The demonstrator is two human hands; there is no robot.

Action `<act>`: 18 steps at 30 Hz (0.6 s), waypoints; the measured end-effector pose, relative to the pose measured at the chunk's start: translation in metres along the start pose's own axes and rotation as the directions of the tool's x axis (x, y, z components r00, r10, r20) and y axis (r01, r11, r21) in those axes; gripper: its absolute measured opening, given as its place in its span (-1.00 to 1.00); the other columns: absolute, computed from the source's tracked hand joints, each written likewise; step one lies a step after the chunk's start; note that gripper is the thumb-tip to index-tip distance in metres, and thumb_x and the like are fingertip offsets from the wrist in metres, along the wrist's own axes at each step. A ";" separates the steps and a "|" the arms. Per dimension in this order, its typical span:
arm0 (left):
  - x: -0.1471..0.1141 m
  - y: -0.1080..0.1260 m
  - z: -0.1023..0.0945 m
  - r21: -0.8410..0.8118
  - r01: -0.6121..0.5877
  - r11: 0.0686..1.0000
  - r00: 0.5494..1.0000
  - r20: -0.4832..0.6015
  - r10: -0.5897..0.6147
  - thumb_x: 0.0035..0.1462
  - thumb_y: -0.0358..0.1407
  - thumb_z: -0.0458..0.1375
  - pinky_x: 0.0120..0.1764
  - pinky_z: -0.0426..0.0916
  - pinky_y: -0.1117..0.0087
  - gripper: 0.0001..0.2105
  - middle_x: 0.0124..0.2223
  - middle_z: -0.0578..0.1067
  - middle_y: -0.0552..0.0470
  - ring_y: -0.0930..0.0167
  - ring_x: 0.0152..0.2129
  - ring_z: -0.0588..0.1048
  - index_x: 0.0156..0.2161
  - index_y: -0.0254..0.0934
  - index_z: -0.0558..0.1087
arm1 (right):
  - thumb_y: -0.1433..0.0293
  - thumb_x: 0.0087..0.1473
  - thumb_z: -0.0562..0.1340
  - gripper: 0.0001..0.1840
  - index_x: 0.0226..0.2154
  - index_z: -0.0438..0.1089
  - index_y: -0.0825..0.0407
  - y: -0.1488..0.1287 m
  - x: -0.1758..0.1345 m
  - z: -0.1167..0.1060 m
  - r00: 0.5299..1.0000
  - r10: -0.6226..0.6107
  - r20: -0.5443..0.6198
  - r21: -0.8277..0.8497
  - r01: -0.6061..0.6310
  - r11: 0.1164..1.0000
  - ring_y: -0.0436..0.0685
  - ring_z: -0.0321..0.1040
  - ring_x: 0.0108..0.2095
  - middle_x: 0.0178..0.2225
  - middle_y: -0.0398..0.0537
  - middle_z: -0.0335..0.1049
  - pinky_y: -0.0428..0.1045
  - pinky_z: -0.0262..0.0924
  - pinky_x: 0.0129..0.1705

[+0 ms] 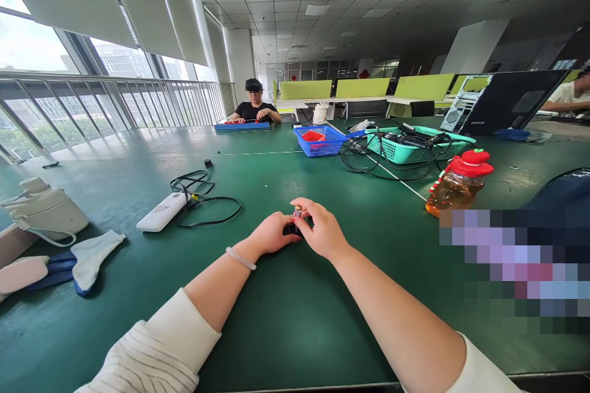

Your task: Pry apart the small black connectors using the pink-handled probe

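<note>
Both hands meet over the green tabletop (295, 313), close together in the middle of the view. A small slim object with a brownish, cork-like top (298, 211) stands upright between them. My right hand (323, 230) is closed, its thumb and fingers pinched around this object. My left hand (275, 233), below a pale bracelet, is also closed, its fingers curled around a small black thing (290, 229) at the lower end of the slim object. The fingers hide most of both things, so I cannot make out their exact kind.
At left lie a white power strip (163, 211) with a black cable, and a white bag (50, 208). Ahead are a blue basket (321, 147) and a green basket (401, 154) of cables. A red-lidded bottle (456, 193) stands at right. A person (255, 107) sits across the table.
</note>
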State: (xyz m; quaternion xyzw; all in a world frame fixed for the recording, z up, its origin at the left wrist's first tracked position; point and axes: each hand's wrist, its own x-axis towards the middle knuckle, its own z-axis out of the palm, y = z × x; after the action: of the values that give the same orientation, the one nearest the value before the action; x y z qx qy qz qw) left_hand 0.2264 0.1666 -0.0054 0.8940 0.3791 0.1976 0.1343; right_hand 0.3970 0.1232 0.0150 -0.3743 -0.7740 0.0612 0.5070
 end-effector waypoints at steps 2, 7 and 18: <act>0.000 0.001 -0.001 0.005 0.003 1.000 1.000 0.005 -0.003 0.10 -0.20 0.19 -0.28 0.33 0.37 -0.83 -0.33 0.52 0.04 0.34 -0.36 0.45 -0.22 -0.21 0.51 | 0.42 0.13 0.16 -0.71 -0.06 0.33 -0.12 0.000 0.000 -0.001 1.000 -0.001 -0.027 0.008 0.001 1.000 0.11 0.42 -0.35 -0.26 -0.11 0.48 0.05 0.37 -0.18; -0.003 0.007 -0.005 0.025 0.014 1.000 1.000 0.009 -0.015 0.08 -0.22 0.20 -0.19 0.34 0.33 -0.64 -0.24 0.54 0.01 0.29 -0.26 0.46 0.02 -0.14 0.45 | 0.36 0.20 0.13 -0.74 -0.04 0.28 -0.08 0.004 -0.001 -0.005 0.975 0.083 -0.206 0.071 -0.069 0.995 0.10 0.45 -0.31 -0.26 -0.09 0.47 0.04 0.35 -0.15; -0.003 0.010 -0.006 0.065 0.037 0.997 0.999 0.002 -0.037 0.07 -0.21 0.20 -0.10 0.37 0.27 -0.55 -0.14 0.56 -0.03 0.27 -0.20 0.49 0.10 -0.17 0.40 | 0.30 0.15 0.16 -0.75 -0.09 0.32 -0.10 0.016 0.002 -0.003 0.964 0.242 -0.112 0.069 -0.235 0.970 0.07 0.46 -0.43 -0.29 -0.12 0.45 -0.01 0.35 -0.31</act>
State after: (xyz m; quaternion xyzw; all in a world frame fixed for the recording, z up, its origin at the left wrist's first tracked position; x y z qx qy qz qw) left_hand 0.2283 0.1584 0.0035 0.8910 0.4016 0.1811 0.1094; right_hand 0.4071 0.1355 0.0101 -0.4534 -0.6896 0.1207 0.5517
